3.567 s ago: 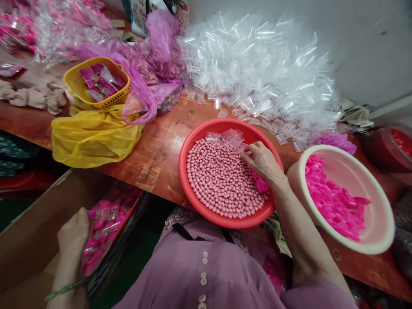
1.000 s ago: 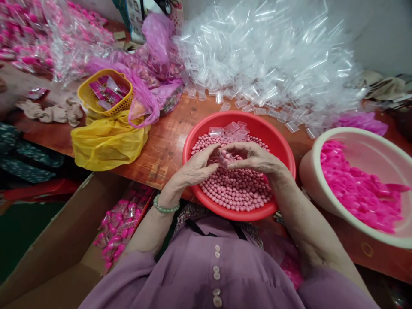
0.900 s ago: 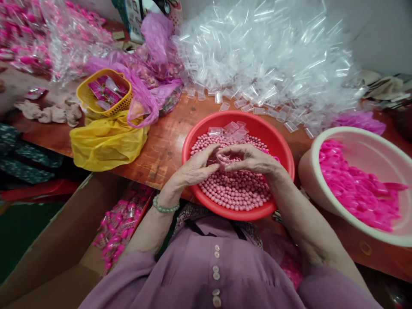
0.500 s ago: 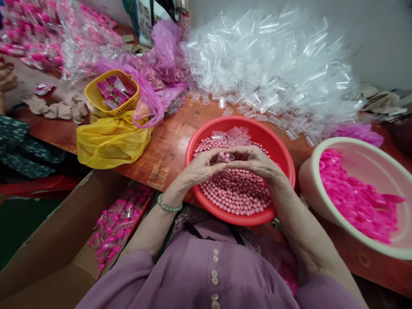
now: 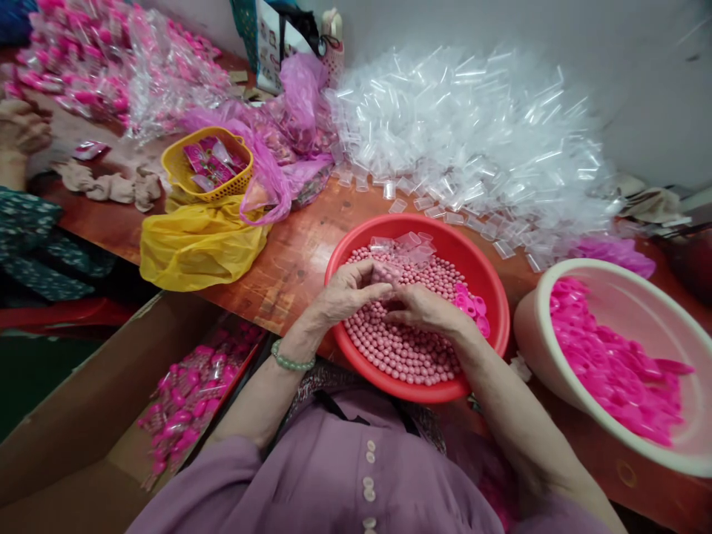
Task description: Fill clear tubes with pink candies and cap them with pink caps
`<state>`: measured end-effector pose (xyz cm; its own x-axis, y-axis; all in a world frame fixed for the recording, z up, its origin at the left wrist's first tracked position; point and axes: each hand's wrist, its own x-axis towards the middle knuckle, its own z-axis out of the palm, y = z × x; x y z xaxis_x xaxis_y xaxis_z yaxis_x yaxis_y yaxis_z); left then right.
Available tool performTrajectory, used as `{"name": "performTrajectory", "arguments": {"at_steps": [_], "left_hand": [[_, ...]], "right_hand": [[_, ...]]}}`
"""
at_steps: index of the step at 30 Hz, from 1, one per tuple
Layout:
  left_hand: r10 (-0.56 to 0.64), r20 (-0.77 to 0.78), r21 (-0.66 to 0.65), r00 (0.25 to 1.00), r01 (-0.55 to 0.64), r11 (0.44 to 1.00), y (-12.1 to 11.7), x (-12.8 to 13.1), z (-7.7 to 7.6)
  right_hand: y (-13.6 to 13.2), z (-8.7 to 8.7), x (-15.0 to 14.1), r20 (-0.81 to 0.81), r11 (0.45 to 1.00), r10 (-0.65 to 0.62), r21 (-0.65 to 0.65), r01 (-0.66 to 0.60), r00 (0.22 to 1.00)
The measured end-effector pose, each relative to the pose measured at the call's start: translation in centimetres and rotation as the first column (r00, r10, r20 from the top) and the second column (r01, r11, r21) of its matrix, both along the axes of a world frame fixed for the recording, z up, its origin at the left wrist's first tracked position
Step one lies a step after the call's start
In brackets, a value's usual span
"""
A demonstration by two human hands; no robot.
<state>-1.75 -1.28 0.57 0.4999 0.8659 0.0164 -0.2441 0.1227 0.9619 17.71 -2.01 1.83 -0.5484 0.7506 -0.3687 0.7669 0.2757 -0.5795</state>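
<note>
My left hand (image 5: 351, 291) is closed around a clear plastic tube (image 5: 386, 273) with pink beads in it, held above the red basin (image 5: 497, 297). Just right of it, my right hand (image 5: 426, 310) reaches low over the loose pink beads (image 5: 409, 356), its fingers pointing left and slightly apart. Nothing shows between those fingers, though their tips are partly hidden. Several empty clear tubes (image 5: 412, 242) lie on the beads at the basin's far side. Bright pink plastic pieces (image 5: 472, 305) rest by the basin's right wall, beside my right wrist.
A white basin (image 5: 534, 326) of pink plastic parts stands at right. Behind lies a large heap of clear tubes (image 5: 472, 141). To the left are a yellow basket (image 5: 222, 184), a yellow bag (image 5: 200, 248) and a cardboard box (image 5: 83, 393). Another person's hand (image 5: 22, 130) shows at far left.
My right hand has left the tube and dropped toward the beads. The left hand keeps the tube, now tilted differently. The pink pieces at the basin's right have come into view.
</note>
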Motion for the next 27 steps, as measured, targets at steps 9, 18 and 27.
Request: {"name": "performTrajectory", "arguments": {"at_steps": [9, 18, 27], "left_hand": [[-0.031, 0.131, -0.178, 0.991, 0.054, 0.983, 0.1, -0.1, 0.5], [-0.053, 0.189, -0.214, 0.981, 0.094, 0.972, 0.3, -0.3, 0.6], [-0.095, 0.135, -0.164, 0.986, 0.117, 0.980, 0.4, -0.2, 0.2]], "right_hand": [[-0.5, -0.3, -1.0, 0.107, 0.993, 0.069, 0.089, -0.079, 0.992], [0.0, 0.4, 0.4, -0.176, 0.984, -0.143, 0.081, 0.159, 0.974], [0.1, 2.0, -0.9, -0.679, 0.808, -0.368, 0.104, 0.580, 0.635]]}}
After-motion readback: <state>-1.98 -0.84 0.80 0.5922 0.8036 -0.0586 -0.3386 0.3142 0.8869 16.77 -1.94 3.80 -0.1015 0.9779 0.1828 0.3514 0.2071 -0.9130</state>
